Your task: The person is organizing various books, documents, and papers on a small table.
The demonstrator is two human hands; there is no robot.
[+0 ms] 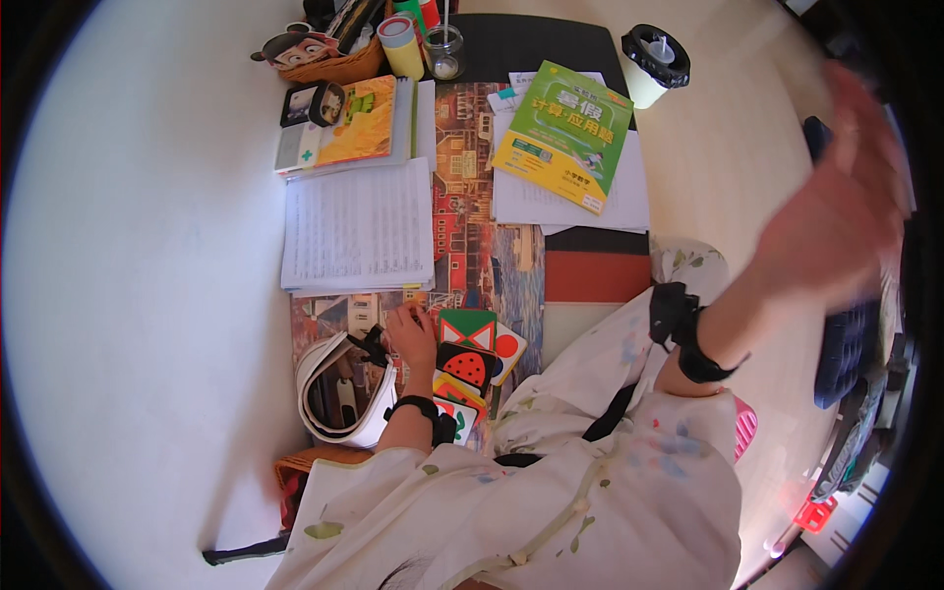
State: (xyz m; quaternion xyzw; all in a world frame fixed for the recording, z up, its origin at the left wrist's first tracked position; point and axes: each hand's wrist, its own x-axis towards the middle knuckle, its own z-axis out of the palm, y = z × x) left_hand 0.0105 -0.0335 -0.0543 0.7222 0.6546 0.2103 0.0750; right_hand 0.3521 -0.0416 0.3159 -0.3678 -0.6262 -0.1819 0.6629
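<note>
My left hand [411, 332] rests on the picture-printed table mat [462, 231], between a white pouch and a loose pile of cards. Its fingers are spread and slightly bent. The white pouch [366, 430] gapes, with dark items inside that I cannot make out. Just right of the hand lie the colourful cards: a green one [472, 323], a black one with a red melon shape [465, 367] and a white one with a red dot [508, 346], among others. Raised at the right, away from the table, my right hand [836, 211] is blurred, fingers stretched upward, nothing visible in it.
A paper stack [354, 236] lies at left, below piled books [369, 123]. A green-yellow workbook [565, 133] sits on papers. At the back are a wicker basket [339, 67], a yellow cup [400, 49] and a glass jar [445, 54]. A lined bin [649, 74] stands beyond the table's right edge.
</note>
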